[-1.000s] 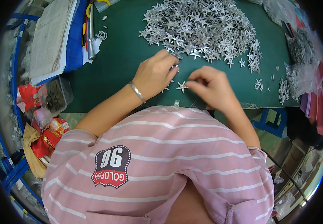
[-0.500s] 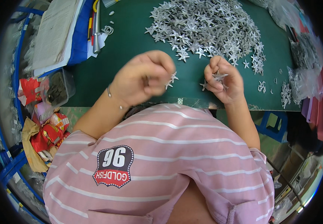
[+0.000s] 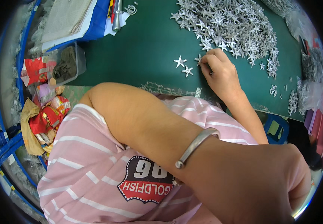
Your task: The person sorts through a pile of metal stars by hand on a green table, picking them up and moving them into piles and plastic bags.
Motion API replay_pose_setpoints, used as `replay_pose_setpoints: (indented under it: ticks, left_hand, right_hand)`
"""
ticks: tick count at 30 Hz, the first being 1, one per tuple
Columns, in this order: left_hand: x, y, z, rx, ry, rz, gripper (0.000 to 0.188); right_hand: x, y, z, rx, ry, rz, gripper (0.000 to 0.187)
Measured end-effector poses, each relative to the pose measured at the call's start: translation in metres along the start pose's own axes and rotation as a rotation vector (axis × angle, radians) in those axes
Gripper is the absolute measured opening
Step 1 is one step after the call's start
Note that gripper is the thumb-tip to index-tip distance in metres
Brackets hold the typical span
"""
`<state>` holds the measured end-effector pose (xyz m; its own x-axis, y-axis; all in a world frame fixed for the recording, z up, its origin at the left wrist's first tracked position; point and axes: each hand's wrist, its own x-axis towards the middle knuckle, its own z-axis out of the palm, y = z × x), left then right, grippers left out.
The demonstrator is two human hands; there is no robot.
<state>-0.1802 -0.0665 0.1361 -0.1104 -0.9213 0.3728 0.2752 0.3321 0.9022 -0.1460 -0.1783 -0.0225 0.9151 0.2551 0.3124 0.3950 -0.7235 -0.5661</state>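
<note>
The right hand [image 3: 221, 72] is laid on the dark green desk [image 3: 143, 52], with its fingers curled narrow and its fingertips [image 3: 205, 61] pressed on a small silver star-shaped piece [image 3: 198, 58] at the near edge of the big heap of shiny silver stars [image 3: 232, 26]. Two more loose silver stars [image 3: 183, 65] are seen on the desk just to the left of that hand, one a little above the other, apart from the heap. The left hand [image 3: 277, 183] is lifted up close to the camera, so it looks very big (it fills the lower right of the view), and it is bunched into a loose fist; whether anything is held inside it cannot be told. A plain silver metal bangle [image 3: 197, 143] is worn on the left wrist. A pink shirt with white stripes [image 3: 90, 175] is seen under the raised arm. At the far left corner of the desk, a clear plastic tub [image 3: 66, 65] with something dark in it is set, and behind it lie a blue folder with white papers [image 3: 72, 18] and a few pens [image 3: 115, 11]. Beside the desk on the left, red and yellow crumpled wrappers [image 3: 44, 108] are piled. On the right edge of the desk, clear plastic bags with small silver bits [image 3: 310, 78] are kept.
</note>
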Motion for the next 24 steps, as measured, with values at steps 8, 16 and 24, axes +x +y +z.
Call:
replay_pose_setpoints:
  ticks: [8,16,24]
  left_hand:
    - [0.006,-0.012,0.013,0.066,-0.017,0.054,0.016]
    - [0.012,-0.024,0.016,0.109,-0.009,0.072,0.017]
    - [0.012,-0.021,0.017,0.105,-0.047,0.084,0.017]
  right_hand:
    - [-0.002,-0.011,-0.001,-0.006,-0.047,0.149,0.025]
    - [0.001,-0.005,-0.005,0.206,-0.123,0.343,0.020]
    - [-0.003,-0.002,-0.022,0.148,0.013,0.243,0.014]
